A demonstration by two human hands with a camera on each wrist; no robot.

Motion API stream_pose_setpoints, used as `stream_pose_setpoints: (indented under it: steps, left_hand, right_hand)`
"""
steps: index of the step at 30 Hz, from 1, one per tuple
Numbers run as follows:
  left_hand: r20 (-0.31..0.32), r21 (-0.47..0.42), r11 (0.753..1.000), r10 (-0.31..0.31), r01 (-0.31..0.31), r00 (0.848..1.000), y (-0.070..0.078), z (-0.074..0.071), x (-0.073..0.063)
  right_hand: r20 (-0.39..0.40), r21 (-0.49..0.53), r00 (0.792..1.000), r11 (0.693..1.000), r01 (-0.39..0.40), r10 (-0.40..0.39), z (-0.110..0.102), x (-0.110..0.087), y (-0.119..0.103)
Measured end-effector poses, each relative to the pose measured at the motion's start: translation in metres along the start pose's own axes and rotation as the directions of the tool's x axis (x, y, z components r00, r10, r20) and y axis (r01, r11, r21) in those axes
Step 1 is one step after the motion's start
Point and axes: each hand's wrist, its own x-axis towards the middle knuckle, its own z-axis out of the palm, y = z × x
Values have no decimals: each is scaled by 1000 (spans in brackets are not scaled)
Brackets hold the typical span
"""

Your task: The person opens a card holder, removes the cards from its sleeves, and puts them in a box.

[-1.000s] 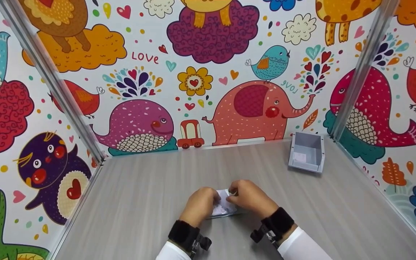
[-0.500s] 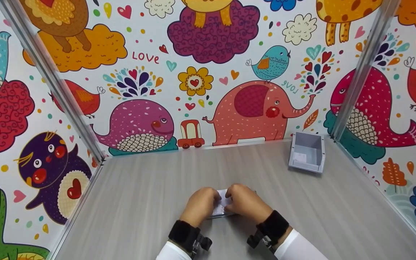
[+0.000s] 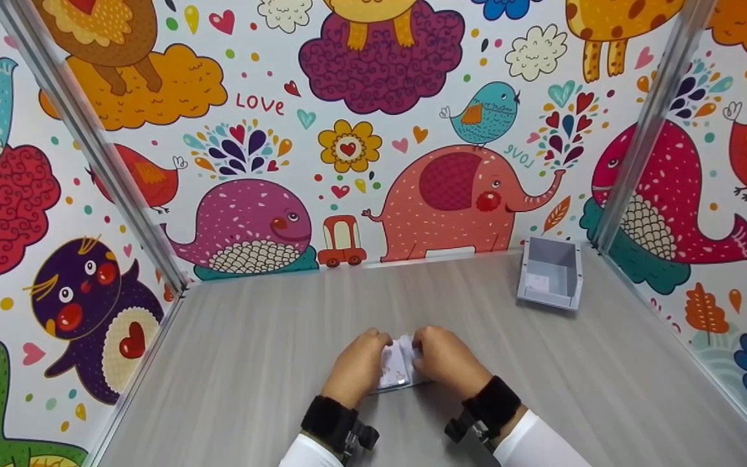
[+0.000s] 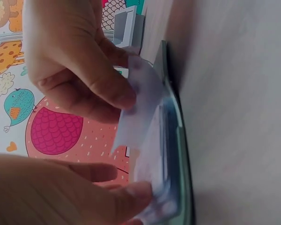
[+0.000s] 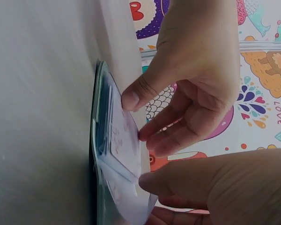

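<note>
A small card holder (image 3: 394,366) with a dark green cover (image 4: 183,159) lies spread on the table, near the front in the head view. Clear sleeves with pale printed cards (image 5: 123,140) are stacked on its left side. My left hand (image 3: 357,366) holds that side, thumb on the near edge of the stack and fingertips at its far edge. A translucent sleeve page (image 4: 143,101) stands raised and bent on the right side. My right hand (image 3: 448,357) pinches this page between thumb and fingers. The hands partly cover the holder in the head view.
A grey open bin (image 3: 549,272) stands at the back right of the wooden-looking table (image 3: 270,337), with a white label inside. Cartoon-printed walls (image 3: 347,84) and metal posts (image 3: 655,123) enclose the back and sides.
My right hand went left over the holder, then drew back slightly right with a sleeve page now raised in it. My left hand stays nearly in place, shifting slightly.
</note>
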Motion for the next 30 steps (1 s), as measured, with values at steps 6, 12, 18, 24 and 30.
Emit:
stream_pose_setpoints:
  steps: [6, 12, 18, 24, 30]
  left_hand:
    - [-22, -47, 998, 45, -46, 999, -22, 22, 4]
    - [-44, -24, 996, 87, -88, 995, -64, 78, 19]
    - [10, 8, 998, 61, -61, 998, -49, 63, 15]
    - [85, -78, 997, 10, -4, 996, -17, 15, 2]
    - [150, -77, 996, -31, 43, 988, -5, -5, -3]
  right_hand:
    - [-35, -36, 995, 995, -97, 96, -3, 1, 3]
    - [-31, -56, 987, 986, -159, 158, -5, 3, 6]
    - [-47, -44, 983, 982, -182, 180, -3, 3, 13]
    - [-20, -23, 976, 976, -218, 218, -1, 3, 19]
    - [-33, -27, 974, 974, -224, 223, -1, 3, 21]
